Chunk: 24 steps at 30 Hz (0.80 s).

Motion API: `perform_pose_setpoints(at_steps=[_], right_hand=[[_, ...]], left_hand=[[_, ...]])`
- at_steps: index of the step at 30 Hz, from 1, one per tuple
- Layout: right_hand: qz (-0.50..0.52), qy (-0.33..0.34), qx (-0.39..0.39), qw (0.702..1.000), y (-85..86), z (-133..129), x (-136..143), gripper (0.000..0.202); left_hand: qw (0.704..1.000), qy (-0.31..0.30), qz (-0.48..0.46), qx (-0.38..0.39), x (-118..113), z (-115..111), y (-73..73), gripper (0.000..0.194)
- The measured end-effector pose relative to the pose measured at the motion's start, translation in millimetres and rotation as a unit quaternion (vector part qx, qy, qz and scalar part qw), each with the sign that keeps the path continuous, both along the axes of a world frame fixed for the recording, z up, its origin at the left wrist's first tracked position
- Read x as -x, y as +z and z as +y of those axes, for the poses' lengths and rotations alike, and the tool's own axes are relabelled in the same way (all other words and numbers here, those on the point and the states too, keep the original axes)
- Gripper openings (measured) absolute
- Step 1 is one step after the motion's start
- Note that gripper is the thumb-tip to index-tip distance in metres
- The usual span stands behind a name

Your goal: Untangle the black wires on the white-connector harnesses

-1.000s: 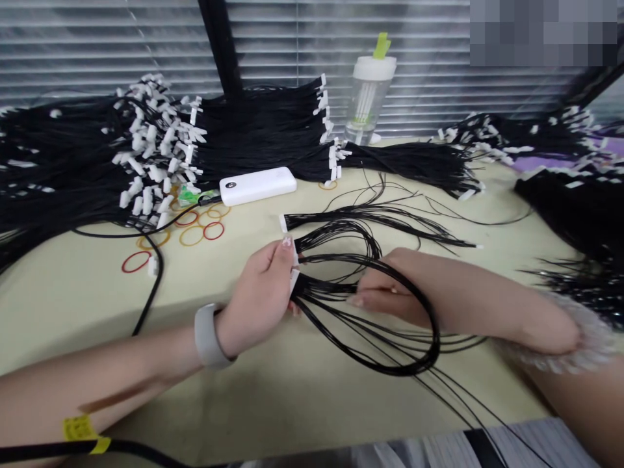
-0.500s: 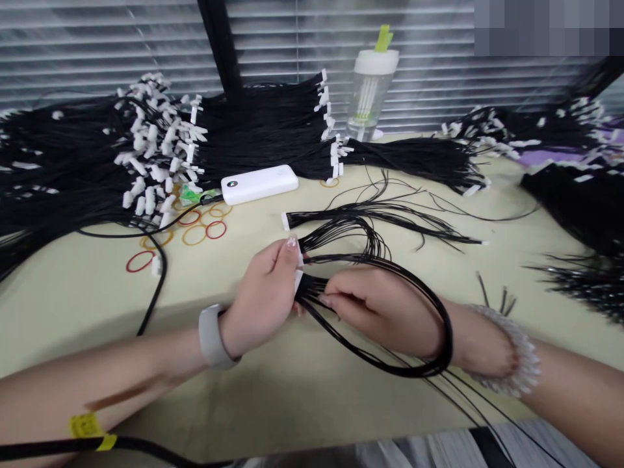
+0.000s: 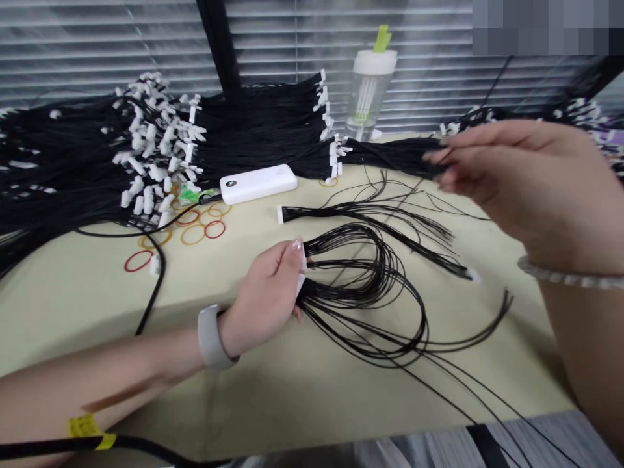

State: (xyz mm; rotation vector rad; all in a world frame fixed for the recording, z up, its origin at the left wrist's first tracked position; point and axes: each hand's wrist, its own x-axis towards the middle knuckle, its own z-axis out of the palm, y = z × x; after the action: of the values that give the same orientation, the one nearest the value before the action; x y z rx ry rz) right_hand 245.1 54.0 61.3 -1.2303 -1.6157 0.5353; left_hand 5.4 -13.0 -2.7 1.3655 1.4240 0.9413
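Observation:
My left hand (image 3: 273, 283) is closed on the white connectors (image 3: 301, 283) of a black wire harness. Its wires (image 3: 385, 266) loop out to the right and back, with several loose ends trailing toward the table's front edge. My right hand (image 3: 531, 188) is raised at the right, fingers pinched together. A thin dark wire (image 3: 363, 244), blurred, runs from the looped bundle up to these fingers, and a length of it seems to stick out beyond them. Just behind the loops lies another black harness (image 3: 341, 211) with a white connector at its left end.
A white power bank (image 3: 258, 184) with a black cable lies behind my left hand, beside scattered rubber bands (image 3: 194, 234). Piles of black harnesses (image 3: 263, 127) line the back by the blinds. A clear bottle (image 3: 371, 94) stands there. A thick cable (image 3: 141, 445) crosses the lower left.
My right hand has moved from beside the connectors up and to the right, drawing a wire with it. The loops now lie uncovered. My left hand keeps its hold.

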Motion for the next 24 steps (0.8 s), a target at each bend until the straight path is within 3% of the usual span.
perform_pose_setpoints(at_steps=[2,4,9,14,17,21,24], right_hand=[[0.177,0.005,0.02,0.984,2.3,4.7,-0.8,0.012],[0.263,0.013,0.035,0.964,3.6,4.2,3.4,0.008],[0.257,0.077,0.105,0.958,-2.3,-9.2,21.4,0.006],[0.075,0.121,0.044,0.989,-11.1,-26.6,36.4,0.026],[-0.068,0.158,0.009,0.985,-13.7,-33.5,43.2,0.028],[-0.32,0.222,-0.014,0.921,-18.7,-34.5,48.1,0.031],[-0.362,0.248,-0.049,0.897,-22.5,-33.6,50.2,0.026]], left_hand=[[1.0,-0.002,0.011,-0.004,0.1,-0.1,0.0,0.038],[1.0,-0.009,0.02,-0.006,0.3,-0.1,-0.1,0.038],[0.999,-0.018,0.034,-0.019,1.3,-0.2,-1.3,0.038],[0.999,-0.024,0.025,-0.019,2.1,-0.8,-2.1,0.038],[0.999,-0.027,0.021,-0.016,1.9,-0.5,-2.2,0.038],[0.999,-0.022,0.019,-0.017,1.7,0.3,-3.1,0.037],[1.0,-0.021,0.011,-0.015,1.6,0.6,-3.2,0.037]])
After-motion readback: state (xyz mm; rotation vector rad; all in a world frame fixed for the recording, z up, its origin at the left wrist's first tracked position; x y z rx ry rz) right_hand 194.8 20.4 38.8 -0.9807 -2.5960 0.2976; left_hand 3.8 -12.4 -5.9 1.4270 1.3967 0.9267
